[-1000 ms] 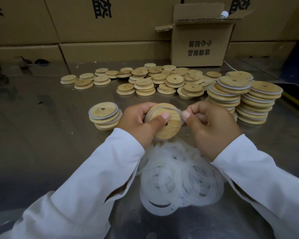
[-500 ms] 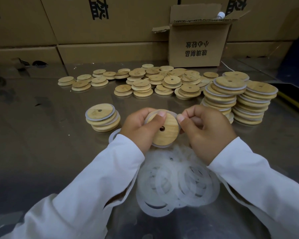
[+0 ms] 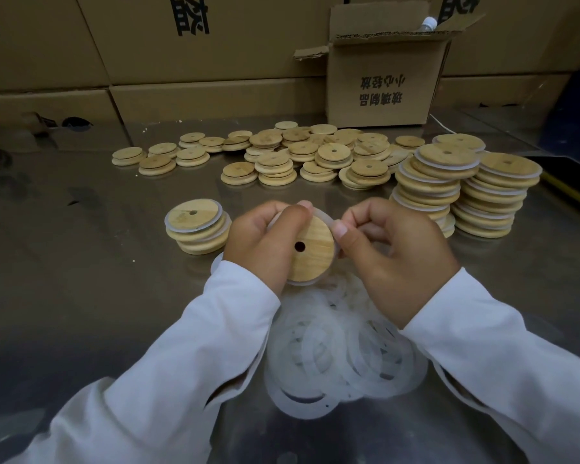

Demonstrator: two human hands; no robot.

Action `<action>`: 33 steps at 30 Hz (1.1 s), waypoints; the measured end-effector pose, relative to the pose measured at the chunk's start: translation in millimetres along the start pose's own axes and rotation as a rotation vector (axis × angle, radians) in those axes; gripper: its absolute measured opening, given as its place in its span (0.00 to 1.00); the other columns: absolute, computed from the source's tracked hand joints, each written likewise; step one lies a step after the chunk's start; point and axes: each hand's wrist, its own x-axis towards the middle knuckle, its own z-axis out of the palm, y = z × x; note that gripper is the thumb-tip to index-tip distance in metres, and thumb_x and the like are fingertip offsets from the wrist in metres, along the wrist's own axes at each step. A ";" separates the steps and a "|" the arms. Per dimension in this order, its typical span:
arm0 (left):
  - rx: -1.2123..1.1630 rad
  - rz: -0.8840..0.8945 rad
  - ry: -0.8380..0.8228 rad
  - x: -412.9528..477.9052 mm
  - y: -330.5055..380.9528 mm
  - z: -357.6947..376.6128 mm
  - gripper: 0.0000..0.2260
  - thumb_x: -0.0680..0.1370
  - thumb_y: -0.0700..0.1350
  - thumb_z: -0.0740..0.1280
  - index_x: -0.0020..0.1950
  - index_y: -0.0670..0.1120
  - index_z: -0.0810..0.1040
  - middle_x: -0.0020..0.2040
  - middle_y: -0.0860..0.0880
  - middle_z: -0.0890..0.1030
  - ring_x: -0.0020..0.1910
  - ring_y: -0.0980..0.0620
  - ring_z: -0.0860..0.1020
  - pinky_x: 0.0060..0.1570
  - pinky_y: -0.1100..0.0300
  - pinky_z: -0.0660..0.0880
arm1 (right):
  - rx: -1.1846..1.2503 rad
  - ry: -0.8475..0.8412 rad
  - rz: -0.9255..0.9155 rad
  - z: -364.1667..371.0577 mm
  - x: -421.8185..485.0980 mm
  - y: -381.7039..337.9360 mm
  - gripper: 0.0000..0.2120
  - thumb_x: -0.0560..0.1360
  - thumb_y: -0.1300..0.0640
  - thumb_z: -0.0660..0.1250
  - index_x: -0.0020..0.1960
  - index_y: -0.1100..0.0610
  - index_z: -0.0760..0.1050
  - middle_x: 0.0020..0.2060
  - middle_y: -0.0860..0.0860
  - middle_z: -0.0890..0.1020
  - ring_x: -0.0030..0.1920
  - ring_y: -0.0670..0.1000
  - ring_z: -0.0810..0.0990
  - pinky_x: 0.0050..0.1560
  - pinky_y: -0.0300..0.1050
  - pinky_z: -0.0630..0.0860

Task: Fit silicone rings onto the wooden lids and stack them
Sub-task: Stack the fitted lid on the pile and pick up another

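Note:
My left hand (image 3: 258, 242) grips a round wooden lid (image 3: 315, 251) with a centre hole, held on edge above the table. A translucent silicone ring (image 3: 325, 218) runs round the lid's rim, and my right hand (image 3: 395, 252) pinches that ring at the lid's upper right edge. Below my hands lies a heap of loose silicone rings (image 3: 342, 356). A short stack of ringed lids (image 3: 198, 226) stands to the left. Two tall stacks of ringed lids (image 3: 462, 185) stand to the right. Several bare wooden lids (image 3: 282, 155) are spread further back.
The work goes on over a shiny metal table (image 3: 81, 279). An open cardboard box (image 3: 382, 72) with a bottle cap showing stands at the back right, before a wall of large cartons (image 3: 181, 55). A yellow-edged dark object (image 3: 570, 192) lies at the far right.
The lid has turned in my left hand so its centre hole now shows. My left thumb has moved up to the lid's top edge, and my right fingers have worked along the ring.

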 end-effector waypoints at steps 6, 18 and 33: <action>0.020 0.009 -0.007 2.8 -1.7 -2.6 0.12 0.63 0.55 0.66 0.33 0.47 0.79 0.29 0.52 0.78 0.38 0.48 0.78 0.43 0.53 0.73 | 0.037 -0.014 -0.003 1.0 -0.3 0.8 0.07 0.70 0.50 0.62 0.38 0.53 0.74 0.31 0.49 0.81 0.37 0.50 0.80 0.44 0.49 0.77; 0.164 0.240 -0.048 2.5 -4.5 -4.8 0.10 0.68 0.58 0.63 0.38 0.53 0.76 0.33 0.55 0.80 0.37 0.57 0.78 0.39 0.64 0.74 | 0.319 -0.086 0.190 -3.4 7.7 6.9 0.08 0.74 0.62 0.64 0.37 0.55 0.76 0.29 0.49 0.81 0.31 0.41 0.78 0.40 0.31 0.74; 0.117 0.244 -0.063 4.3 -5.8 -6.0 0.06 0.74 0.52 0.66 0.39 0.52 0.78 0.32 0.56 0.79 0.35 0.60 0.77 0.36 0.67 0.74 | -0.138 0.039 -0.045 -1.2 3.3 8.2 0.12 0.74 0.57 0.64 0.34 0.46 0.69 0.32 0.45 0.78 0.35 0.46 0.75 0.40 0.40 0.71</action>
